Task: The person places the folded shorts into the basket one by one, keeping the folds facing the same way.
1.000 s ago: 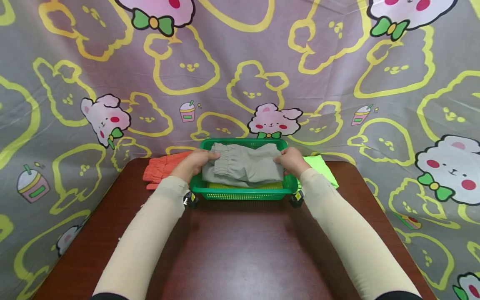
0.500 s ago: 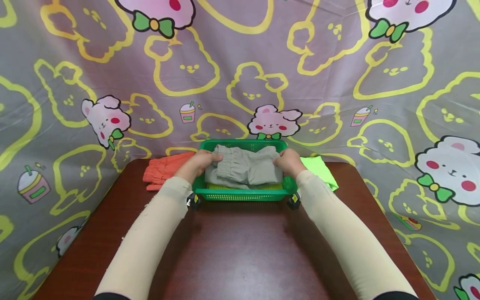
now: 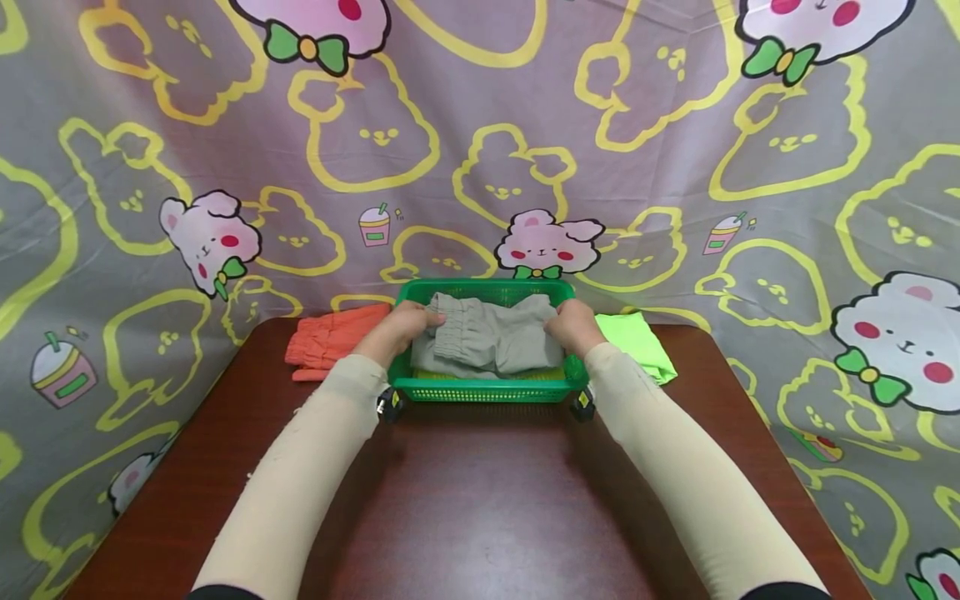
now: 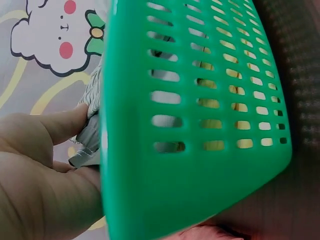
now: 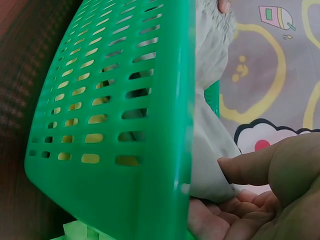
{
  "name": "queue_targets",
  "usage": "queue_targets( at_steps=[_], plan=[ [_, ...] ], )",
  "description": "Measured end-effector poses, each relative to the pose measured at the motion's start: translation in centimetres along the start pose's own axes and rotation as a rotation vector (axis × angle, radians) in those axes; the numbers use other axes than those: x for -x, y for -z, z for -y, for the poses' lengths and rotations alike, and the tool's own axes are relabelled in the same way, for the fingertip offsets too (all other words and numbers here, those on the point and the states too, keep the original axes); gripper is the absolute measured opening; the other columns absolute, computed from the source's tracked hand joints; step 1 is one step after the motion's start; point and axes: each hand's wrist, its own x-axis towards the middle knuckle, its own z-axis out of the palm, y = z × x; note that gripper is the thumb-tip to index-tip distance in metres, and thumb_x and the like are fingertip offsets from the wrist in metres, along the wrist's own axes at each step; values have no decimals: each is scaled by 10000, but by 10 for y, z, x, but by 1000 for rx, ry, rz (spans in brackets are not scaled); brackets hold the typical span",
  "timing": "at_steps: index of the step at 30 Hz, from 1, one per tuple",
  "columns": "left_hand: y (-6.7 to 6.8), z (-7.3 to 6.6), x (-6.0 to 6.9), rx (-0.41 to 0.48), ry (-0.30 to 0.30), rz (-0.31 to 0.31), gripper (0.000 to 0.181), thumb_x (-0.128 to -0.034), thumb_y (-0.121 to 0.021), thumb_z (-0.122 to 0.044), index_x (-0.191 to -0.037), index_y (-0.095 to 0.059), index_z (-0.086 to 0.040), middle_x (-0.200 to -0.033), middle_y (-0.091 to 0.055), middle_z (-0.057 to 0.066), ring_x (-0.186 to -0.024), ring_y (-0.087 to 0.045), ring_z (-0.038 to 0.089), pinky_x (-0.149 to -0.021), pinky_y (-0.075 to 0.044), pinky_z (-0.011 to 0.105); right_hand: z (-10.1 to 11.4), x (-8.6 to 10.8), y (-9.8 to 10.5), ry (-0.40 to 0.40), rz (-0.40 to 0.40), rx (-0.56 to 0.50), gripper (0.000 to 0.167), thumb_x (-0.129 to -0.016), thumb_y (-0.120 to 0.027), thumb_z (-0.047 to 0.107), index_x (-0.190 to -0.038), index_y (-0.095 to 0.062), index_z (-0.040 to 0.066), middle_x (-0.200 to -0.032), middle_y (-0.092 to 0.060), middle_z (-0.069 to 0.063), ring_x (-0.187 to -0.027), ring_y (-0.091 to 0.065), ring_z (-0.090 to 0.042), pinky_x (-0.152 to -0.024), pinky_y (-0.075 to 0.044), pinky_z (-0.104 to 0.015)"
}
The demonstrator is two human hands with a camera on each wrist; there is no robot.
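My left hand (image 3: 405, 327) pinches the gathered edge of the folded grey garment (image 3: 498, 335). My right hand (image 3: 576, 325), well apart, pinches the opposite end. The garment is inside the green basket (image 3: 491, 389), between an orange cloth (image 3: 330, 336) and a lime-green cloth (image 3: 639, 343).

Garment (image 3: 513, 337) plain grey; basket (image 3: 487, 385) green; one cloth (image 3: 330, 335) orange, another cloth (image 3: 639, 343) neon green; desk (image 3: 480, 492) reddish brown; backdrop (image 3: 480, 92) grey with yellow cartoon outlines.
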Motion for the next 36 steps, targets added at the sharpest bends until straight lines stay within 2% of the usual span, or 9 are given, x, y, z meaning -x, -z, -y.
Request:
queue_targets(
  at_steps=[9,11,14,16,19,25,29,32,36],
  plan=[
    [-3,3,-2,-29,-8,-24,684,-1041,-608,-225,-1568,-286,69,-1656,-237,223,-1540,-202,380,-1226,-239,553,2,-3,-5,21,-24,51,371,-918,-580,74,-624,-358,118,-609,-245,13,-561,-273,-168,-530,-327,-312],
    [-3,2,0,-38,-15,-29,669,-1042,-603,-216,-1561,-298,75,-1650,-249,228,-1535,-216,381,-1223,-248,553,2,-3,-6,31,-33,68,323,-898,-561,53,-642,-373,115,-639,-277,-1,-595,-299,-181,-541,-331,-315],
    [-4,0,2,-60,-21,-37,644,-1044,-598,-209,-1551,-322,76,-1635,-281,229,-1519,-255,375,-1214,-273,548,1,-4,-8,47,-56,109,193,-885,-534,45,-698,-495,70,-706,-456,-71,-678,-416,-228,-588,-396,-333],
    [-5,-2,3,-89,-20,-46,642,-1045,-593,-209,-1552,-321,76,-1628,-298,230,-1511,-275,378,-1207,-290,545,1,-4,-10,51,-71,134,134,-890,-517,43,-775,-586,30,-817,-581,-136,-775,-493,-268,-653,-453,-361],
    [-6,-3,3,-139,-15,-57,658,-1049,-584,-225,-1566,-300,67,-1633,-298,225,-1509,-283,382,-1202,-304,541,0,-5,-13,57,-88,159,165,-903,-495,29,-848,-648,1,-912,-649,-176,-838,-531,-296,-697,-473,-381],
    [-8,-3,-2,-202,-21,-79,670,-1051,-578,-216,-1572,-274,75,-1635,-296,236,-1504,-299,388,-1195,-321,529,0,-6,-17,62,-90,155,180,-907,-466,-6,-880,-644,-2,-875,-641,-157,-737,-541,-258,-602,-463,-351],
    [-11,-3,-3,-259,-37,-94,633,-1053,-561,-193,-1549,-303,106,-1610,-334,259,-1470,-357,382,-1177,-354,514,1,-2,-19,70,-90,180,211,-927,-454,-8,-1006,-648,-36,-995,-682,-194,-793,-583,-258,-657,-517,-389],
    [-13,-5,-1,-303,-37,-105,607,-1058,-546,-192,-1539,-326,106,-1597,-358,257,-1437,-401,372,-1152,-387,507,2,-1,-21,79,-84,219,225,-944,-445,-7,-1027,-651,-42,-1047,-693,-208,-843,-621,-265,-719,-551,-426],
    [-15,-8,4,-346,-38,-122,557,-1061,-529,-187,-1508,-383,112,-1536,-436,256,-1243,-515,357,-1021,-465,471,4,-1,-23,80,-80,249,219,-948,-444,-8,-991,-657,-31,-1046,-698,-205,-864,-644,-270,-750,-568,-441]
  ],
)
